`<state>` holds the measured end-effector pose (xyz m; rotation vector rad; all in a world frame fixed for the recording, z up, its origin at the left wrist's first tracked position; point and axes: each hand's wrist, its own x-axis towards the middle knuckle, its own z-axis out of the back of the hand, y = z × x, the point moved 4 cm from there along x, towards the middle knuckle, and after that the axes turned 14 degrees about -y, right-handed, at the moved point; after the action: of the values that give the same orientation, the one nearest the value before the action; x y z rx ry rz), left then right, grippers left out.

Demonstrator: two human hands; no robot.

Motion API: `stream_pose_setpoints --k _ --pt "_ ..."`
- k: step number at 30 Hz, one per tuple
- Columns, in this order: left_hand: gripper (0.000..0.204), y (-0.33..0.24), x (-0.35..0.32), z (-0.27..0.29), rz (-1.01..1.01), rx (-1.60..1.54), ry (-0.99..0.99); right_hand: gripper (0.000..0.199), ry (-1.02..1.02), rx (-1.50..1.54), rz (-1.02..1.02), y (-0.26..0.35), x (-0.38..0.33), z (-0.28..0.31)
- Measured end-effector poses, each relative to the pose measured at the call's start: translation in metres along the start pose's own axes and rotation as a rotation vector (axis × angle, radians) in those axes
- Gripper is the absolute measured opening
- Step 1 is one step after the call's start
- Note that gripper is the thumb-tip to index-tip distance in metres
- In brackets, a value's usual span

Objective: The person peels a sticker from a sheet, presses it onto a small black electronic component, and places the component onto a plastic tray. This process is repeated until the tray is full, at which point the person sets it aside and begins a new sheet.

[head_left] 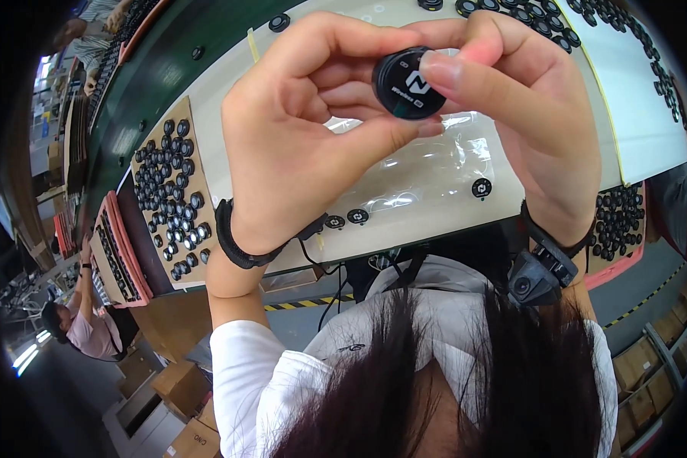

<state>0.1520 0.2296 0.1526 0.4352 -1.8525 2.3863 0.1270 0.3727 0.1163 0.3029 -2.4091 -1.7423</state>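
A round black puck-shaped device (399, 90) with a white emblem on its flat face is held up over the table, tilted toward me. The fingers and thumb of my left hand (282, 137) close round its left side and lower edge. From the other side, my right hand (542, 107) pinches it, with the thumb lying on the face beside the emblem. Below the hands, a shiny clear plastic sheet (427, 164) covers part of the tabletop. Similar black pucks lie near the front edge, one of them (481, 188) at the sheet's right corner.
At the left, a cardboard sheet (195, 145) bears many black pucks; more crowd the far table and a pink-edged crate (618, 263) at the right. A green conveyor belt (229, 46) runs beyond the table. Another person (91, 328) stands far left, near cardboard boxes (182, 385).
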Motion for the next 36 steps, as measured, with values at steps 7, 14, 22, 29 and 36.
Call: stream_pose_setpoints --k 7,14,22,29,36 --pt "0.043 -0.004 0.000 -0.001 -0.093 0.099 -0.052 0.010 -0.074 -0.153 0.116 -0.004 -0.010 0.006" --pt "0.043 -0.006 -0.003 -0.001 -0.132 0.103 -0.088 0.010 -0.142 -0.310 0.221 -0.012 -0.012 0.009" --pt "0.043 -0.003 -0.004 0.003 -0.138 0.093 -0.075 0.011 -0.179 -0.499 0.341 -0.016 -0.026 0.002" --pt "0.040 0.001 -0.008 0.001 -0.318 0.245 0.065 0.011 -0.193 -0.673 0.455 -0.013 -0.039 -0.005" --pt "0.029 0.152 0.134 0.122 -0.152 0.454 -0.077 0.014 -0.044 -0.792 0.498 -0.035 -0.025 -0.034"
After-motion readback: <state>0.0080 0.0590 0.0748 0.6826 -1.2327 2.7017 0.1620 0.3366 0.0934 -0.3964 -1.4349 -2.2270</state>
